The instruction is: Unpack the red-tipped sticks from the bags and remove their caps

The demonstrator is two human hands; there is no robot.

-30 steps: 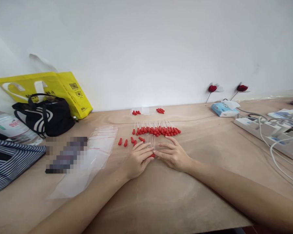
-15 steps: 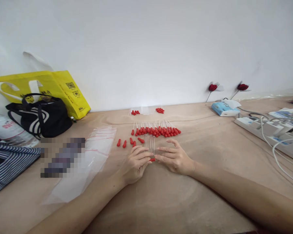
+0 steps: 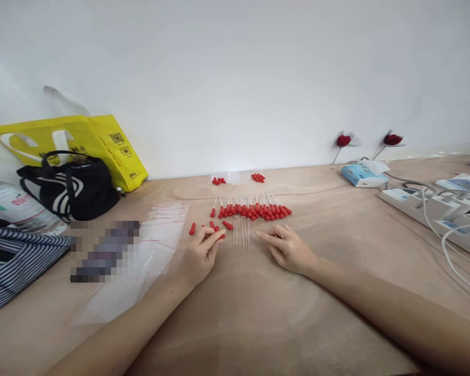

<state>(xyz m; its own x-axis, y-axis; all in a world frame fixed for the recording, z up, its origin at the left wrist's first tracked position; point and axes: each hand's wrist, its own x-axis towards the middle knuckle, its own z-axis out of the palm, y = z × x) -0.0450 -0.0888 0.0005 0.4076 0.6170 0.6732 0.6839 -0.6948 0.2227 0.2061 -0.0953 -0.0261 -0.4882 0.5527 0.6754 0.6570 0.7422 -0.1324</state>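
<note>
Currently the left grip (image 3: 201, 254) is bunching its fingertips (image 3: 218, 234) among the loose red caps (image 3: 192, 228); whether it is pinching one I cannot tell. Just right of it bare glass tubes (image 3: 241, 233) are lying, and beyond them the right grip (image 3: 289, 249) is resting released, palm down. Ahead of both a row of capped droppers (image 3: 254, 210) is sitting; clear bags (image 3: 162, 230) are lying left, on the brown surface (image 3: 258, 313) below a white wall (image 3: 235, 78)

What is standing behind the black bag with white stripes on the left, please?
A yellow plastic bag leans on the wall behind the black bag. Its lower left part is covered by the black bag, so anything down there cannot be seen.
</note>
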